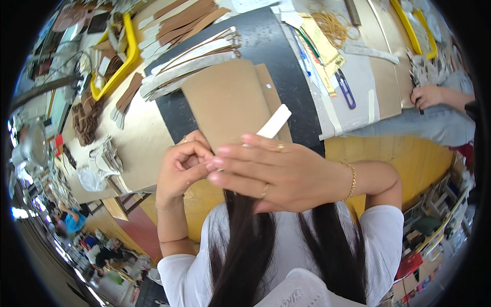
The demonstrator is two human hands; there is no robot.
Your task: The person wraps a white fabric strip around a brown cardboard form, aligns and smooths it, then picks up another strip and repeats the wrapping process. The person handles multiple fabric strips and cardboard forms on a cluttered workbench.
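Observation:
A tan, leather-like panel (225, 102) with a rounded far edge lies in front of me, over a black mat (176, 115). My left hand (185, 162) is closed at its near left corner, thumb and bent fingers pinching there. Across the panel's near edge reaches my right hand (273, 169), its fingers long and pressed together. A flat white stick (275, 122) juts out beyond the right index finger; its other end is hidden under that hand. The right fingertips meet the left thumb, so the pinched edge is covered. Another brown piece (269, 82) shows behind the panel.
Brown and pale strips (192, 23) lie at the far left. Purple-handled thread snips (346, 91), pens and rubber bands (332, 25) lie at the right. A yellow basket (130, 43) holds pieces. Another person's hand (428, 96) is at the right edge.

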